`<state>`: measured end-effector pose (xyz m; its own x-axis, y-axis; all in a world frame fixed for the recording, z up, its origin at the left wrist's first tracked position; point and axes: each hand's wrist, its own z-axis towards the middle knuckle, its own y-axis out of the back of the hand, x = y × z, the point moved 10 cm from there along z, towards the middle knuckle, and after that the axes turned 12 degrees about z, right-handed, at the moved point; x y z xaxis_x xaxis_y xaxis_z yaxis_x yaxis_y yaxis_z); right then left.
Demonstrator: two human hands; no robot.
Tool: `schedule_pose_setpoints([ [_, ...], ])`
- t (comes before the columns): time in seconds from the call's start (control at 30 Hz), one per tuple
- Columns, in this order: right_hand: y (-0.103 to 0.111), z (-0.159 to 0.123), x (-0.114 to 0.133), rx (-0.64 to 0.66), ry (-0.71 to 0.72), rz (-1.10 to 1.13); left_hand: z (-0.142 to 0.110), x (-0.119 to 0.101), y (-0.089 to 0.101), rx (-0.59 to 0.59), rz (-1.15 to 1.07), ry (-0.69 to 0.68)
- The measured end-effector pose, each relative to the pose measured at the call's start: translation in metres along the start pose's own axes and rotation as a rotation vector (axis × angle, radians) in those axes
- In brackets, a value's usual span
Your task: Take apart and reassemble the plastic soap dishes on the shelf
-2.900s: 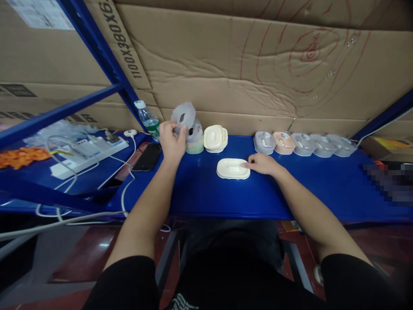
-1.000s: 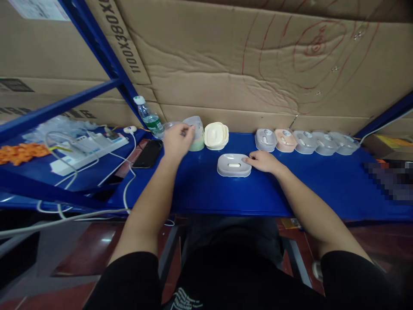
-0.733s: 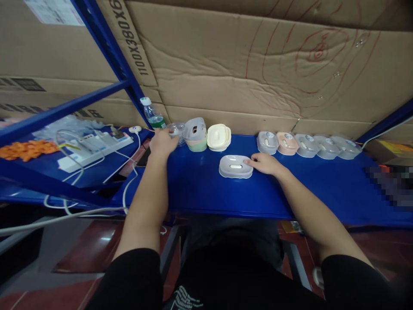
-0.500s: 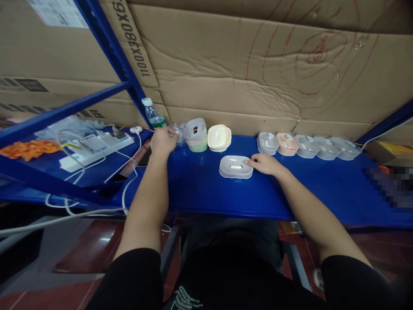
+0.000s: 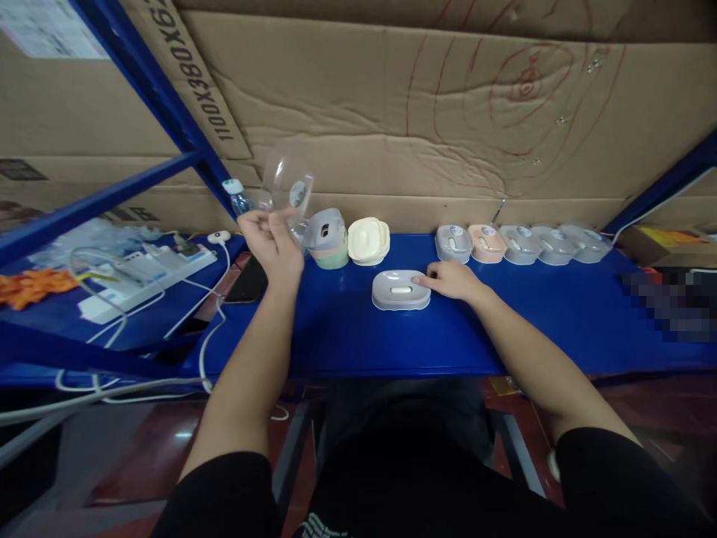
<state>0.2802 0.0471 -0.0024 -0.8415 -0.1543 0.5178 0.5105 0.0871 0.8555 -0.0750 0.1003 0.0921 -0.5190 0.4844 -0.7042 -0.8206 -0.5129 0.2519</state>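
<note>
My left hand [image 5: 272, 240] is raised at the back left, pinching a clear plastic cover [image 5: 287, 183] with a round sticker on it. On the table in front of me lies a grey oval plastic dish [image 5: 392, 299] with a small white bar-shaped piece in its middle. My right hand [image 5: 452, 280] grips the dish's right rim between thumb and fingers. Near my left hand stands a stack of grey, pink and green plastic containers [image 5: 330, 250]. Cream-coloured plastic pieces [image 5: 368, 240] sit to the right of that stack.
Along the back right stand several covered dishes [image 5: 520, 245], grey and one peach [image 5: 486, 246]. A water bottle [image 5: 238, 198], a dark phone [image 5: 246, 284] and a white power strip [image 5: 146, 284] with cables lie left. Cardboard [image 5: 347, 97] walls the back; a blue frame post [image 5: 151, 97] rises left.
My left hand has lifted a clear cover up from beside the container stack. My right hand stays at the grey dish. The whole view has shifted slightly.
</note>
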Motion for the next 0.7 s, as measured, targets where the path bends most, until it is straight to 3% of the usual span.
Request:
schedule_pose_setpoints([
  [0.03,0.006,-0.001,0.002,-0.054,0.012,0.030,-0.010,-0.008,-0.002,-0.057,-0.061,0.028],
  [0.07,0.013,-0.002,0.005,-0.119,0.034,0.090,-0.021,-0.015,-0.013,-0.031,-0.101,0.054],
  [0.2,0.035,-0.008,0.017,-0.307,0.181,0.538,-0.067,-0.045,-0.080,0.373,-0.284,0.090],
  [0.3,0.039,-0.010,0.020,-0.319,0.234,0.767,-0.091,-0.047,-0.110,0.558,-0.364,0.126],
  [0.43,0.033,-0.007,0.014,-0.234,0.128,0.733,-0.097,-0.030,-0.120,0.576,-0.306,0.140],
  [0.57,0.021,-0.005,0.009,-0.117,0.029,0.559,-0.100,-0.023,-0.126,0.660,-0.050,0.029],
  [0.7,0.004,-0.003,0.003,0.032,-0.045,0.493,-0.106,-0.015,-0.132,0.780,0.195,0.013],
])
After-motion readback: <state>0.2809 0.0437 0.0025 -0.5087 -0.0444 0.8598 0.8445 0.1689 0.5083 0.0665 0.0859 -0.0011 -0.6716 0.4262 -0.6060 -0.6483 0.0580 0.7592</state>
